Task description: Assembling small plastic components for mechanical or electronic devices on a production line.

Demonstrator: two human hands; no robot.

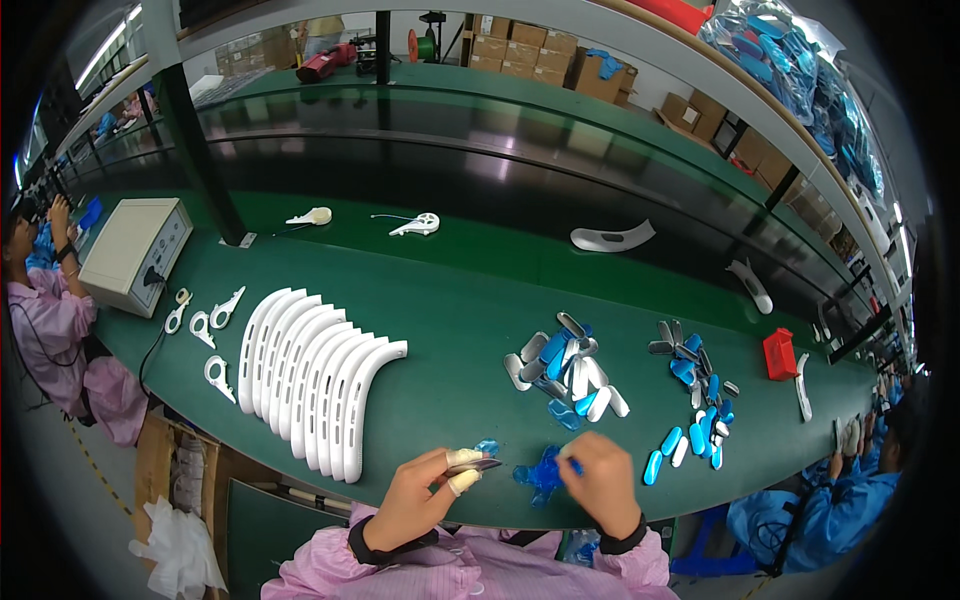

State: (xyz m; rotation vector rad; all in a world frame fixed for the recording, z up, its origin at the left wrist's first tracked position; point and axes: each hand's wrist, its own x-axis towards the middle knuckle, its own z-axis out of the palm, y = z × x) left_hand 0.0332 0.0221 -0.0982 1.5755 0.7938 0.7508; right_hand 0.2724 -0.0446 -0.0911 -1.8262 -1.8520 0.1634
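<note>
My left hand (425,497), with taped fingertips, pinches a small dark oval part (478,464) at the near edge of the green bench (450,290). My right hand (600,480) pulls a strip of blue protective film (540,474) beside it. A scrap of blue film (487,446) lies just above my left fingers. Ahead of my hands sits a heap of small oval parts (568,370), some white and grey, some wrapped in blue film. A second scatter of such oval parts (692,400) lies to the right.
A row of curved white plastic shells (315,378) stands to the left, with small white clips (205,330) and a beige box device (135,255) beyond. A red box (779,354) is at right. People in pink (50,320) and blue (850,500) coats sit at both sides.
</note>
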